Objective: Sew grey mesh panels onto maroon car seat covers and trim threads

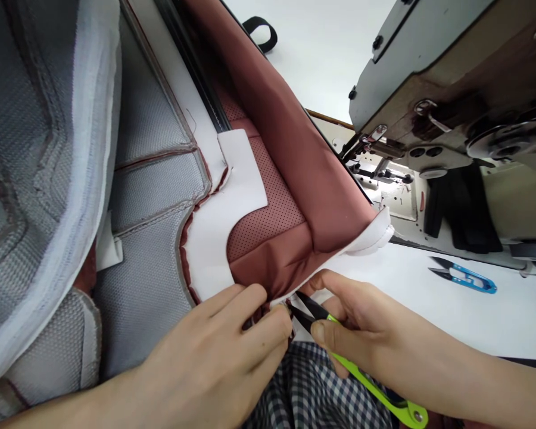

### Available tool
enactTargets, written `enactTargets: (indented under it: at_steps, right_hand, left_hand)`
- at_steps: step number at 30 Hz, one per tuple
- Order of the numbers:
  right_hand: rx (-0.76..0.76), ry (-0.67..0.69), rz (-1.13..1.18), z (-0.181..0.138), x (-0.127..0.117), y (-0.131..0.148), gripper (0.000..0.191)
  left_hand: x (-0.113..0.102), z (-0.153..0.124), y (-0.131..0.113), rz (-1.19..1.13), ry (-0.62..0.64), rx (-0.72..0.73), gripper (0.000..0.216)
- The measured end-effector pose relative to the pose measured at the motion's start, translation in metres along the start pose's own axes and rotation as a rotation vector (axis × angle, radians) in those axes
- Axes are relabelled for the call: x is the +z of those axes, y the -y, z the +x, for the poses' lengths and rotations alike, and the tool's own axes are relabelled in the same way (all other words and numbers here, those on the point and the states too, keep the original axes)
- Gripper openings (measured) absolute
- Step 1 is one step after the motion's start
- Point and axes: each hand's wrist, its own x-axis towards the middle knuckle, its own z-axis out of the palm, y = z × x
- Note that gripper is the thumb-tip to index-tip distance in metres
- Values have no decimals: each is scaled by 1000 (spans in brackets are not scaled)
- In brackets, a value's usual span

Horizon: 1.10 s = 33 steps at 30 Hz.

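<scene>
My left hand [218, 351] pinches the edge of a reddish-brown leather-like cover [272, 262] at the lower middle of the head view. In my right hand [361, 322] is a pair of yellow-green thread snips [361, 378], its dark blades pointing left at the cover's white-trimmed edge. The blade tips sit close beside my left fingertips; the exact spot where they meet the material is hidden. Perforated panels and a white curved backing piece [209, 244] belong to the cover. Grey mesh-backed panels [147, 286] with seams spread along its left side.
A sewing machine [429, 107] stands at the right, beside the cover. Blue thread snips [469, 277] lie on the white tabletop [518, 322]. A black strap loop [261, 33] sticks out at the top, and checked fabric [304, 381] shows below my hands.
</scene>
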Motion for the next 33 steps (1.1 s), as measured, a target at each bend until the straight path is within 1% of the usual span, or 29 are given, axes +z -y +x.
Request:
enactTargets:
  at_steps: [4, 6, 8, 11, 14, 16, 18, 21, 23, 27, 33]
  right_hand:
    - [-117, -73, -91, -1, 9, -7, 2]
    - [-183, -126, -122, -2, 18, -16, 9]
    - [-230, -207, -100, -3, 29, -28, 18]
    - [-260, -321, 69, -3, 46, -42, 28]
    - [-242, -365, 297, -2, 56, -48, 36]
    - [-228, -347, 409, -2, 55, -49, 39]
    - [-205, -300, 441, -3, 48, -47, 38]
    - [-130, -202, 350, -8, 35, -41, 36]
    - [-99, -164, 290, -11, 28, -36, 35]
    - [-112, -129, 282, -11, 24, -28, 32]
    - [-118, -96, 305, -4, 23, -26, 26]
  left_hand:
    - [-1, 0, 0, -11, 7, -7, 28]
    - [-1, 0, -1, -18, 13, -22, 27]
    - [-2, 0, -1, -11, 14, -19, 26]
    - [-1, 0, 0, 4, 14, 8, 28]
    - [1, -1, 1, 18, 6, 20, 28]
    - [3, -2, 1, 30, 4, 24, 26]
    - [4, -3, 2, 36, 11, 23, 24]
    - [5, -4, 2, 33, 14, 31, 23]
    - [4, -4, 2, 29, 7, 40, 26]
    - [3, -3, 2, 29, 9, 38, 31]
    - [1, -2, 1, 39, 47, 50, 18]
